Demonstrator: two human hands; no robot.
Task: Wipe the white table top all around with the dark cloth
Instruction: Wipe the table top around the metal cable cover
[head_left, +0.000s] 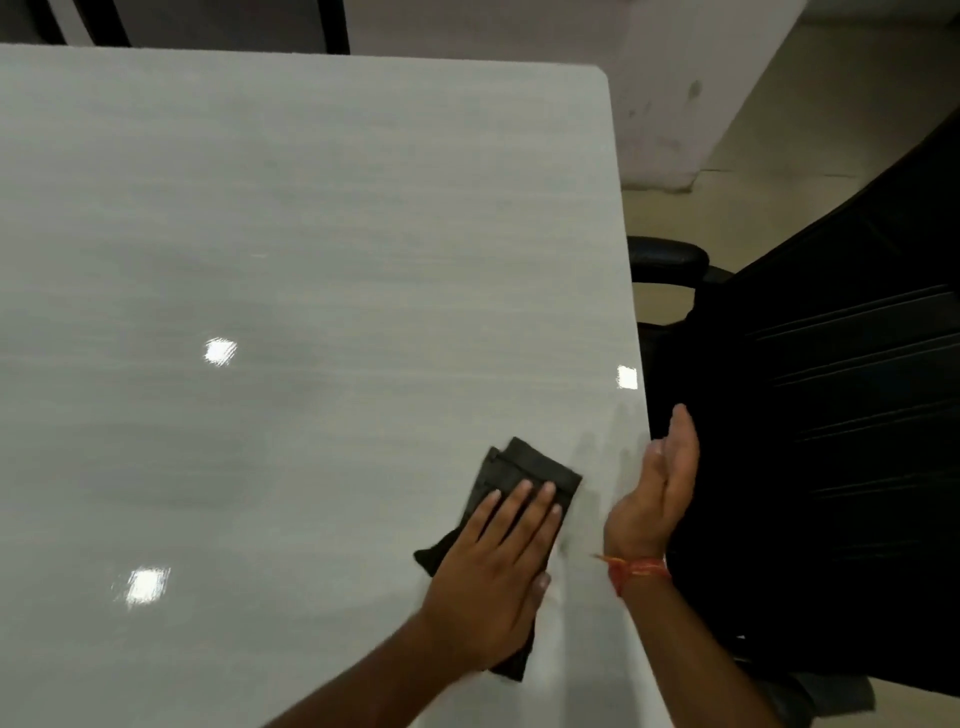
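The left hand lies flat, palm down, on the dark cloth, fingers straight and close together, pressing it to the white table top rather than gripping it. The cloth sits near the table's right edge, toward the near end, and only parts of it show: a folded, layered end juts out beyond the fingertips, one corner pokes out to the left of the hand, and a strip trails under the heel of the palm toward the forearm. How the cloth is folded beneath the palm is hidden. The right hand hovers at the table's right edge, open with the palm turned inward and the fingers loosely extended, holding nothing; whether its lower edge touches the table cannot be told. A red and orange thread band circles that wrist. Both forearms are cut off by the bottom of the frame. The table top is glossy, with three bright square reflections, and its left and near sides run out of view; only the far right corner is visible, rounded. Beside the right edge stands a black office chair, so dark that its shape is hard to read beyond ribbed lines and one armrest. The dark shapes beyond the far edge are cropped and unclear.
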